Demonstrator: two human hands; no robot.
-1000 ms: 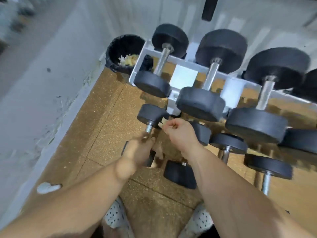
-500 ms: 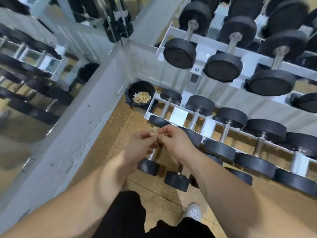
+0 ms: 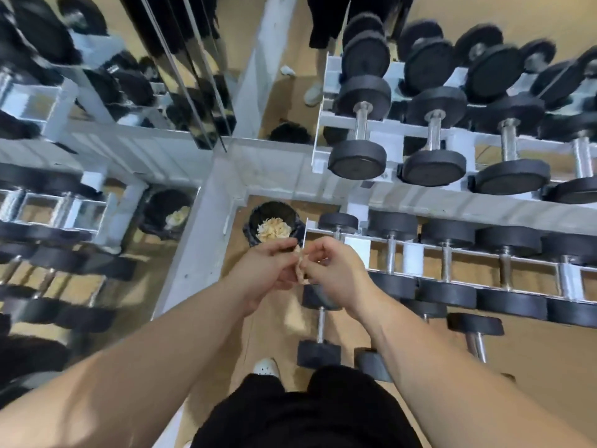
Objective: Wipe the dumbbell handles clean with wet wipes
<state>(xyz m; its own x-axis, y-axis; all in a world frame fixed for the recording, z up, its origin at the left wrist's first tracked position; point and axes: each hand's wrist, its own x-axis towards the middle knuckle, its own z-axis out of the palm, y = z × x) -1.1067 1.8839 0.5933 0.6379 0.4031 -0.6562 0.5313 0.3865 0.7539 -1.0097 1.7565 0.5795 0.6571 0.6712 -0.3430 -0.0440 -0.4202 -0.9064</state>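
Head camera, looking straight down. At the centre of the view, two bare forearms reach in from 6 o'clock and meet. The left hand [image 3: 268, 270] and the right hand [image 3: 336, 273] hold one small, crumpled, tan-looking wet wipe [image 3: 303, 273] between them. Each grip is pinching it, fingertips curled onto the wipe and the two hands nearly touching.

Just past the hands, at 12 o'clock, a black bin [image 3: 258, 218] stands in the corner of the floor with a pale wad of crumpled wipes [image 3: 274, 229] inside.

From 1 to 3 o'clock runs a white two-tier dumbbell rack [image 3: 325, 101], with black-headed dumbbells with metal handles lined up on both tiers, the larger ones on the upper tier.

At 5 o'clock, below the right hand, a small dumbbell [image 3: 318, 352] lies on the tan floor [image 3: 549, 367], its metal handle [image 3: 320, 324] bare and pointing toward the hands, with more small dumbbells beside it to the right.

From 9 to 11 o'clock a wall mirror [image 3: 64, 253] reflects rows of dumbbells and the bin.

At 6 o'clock, black shorts [image 3: 307, 415] and the toe of a white shoe [image 3: 266, 367].
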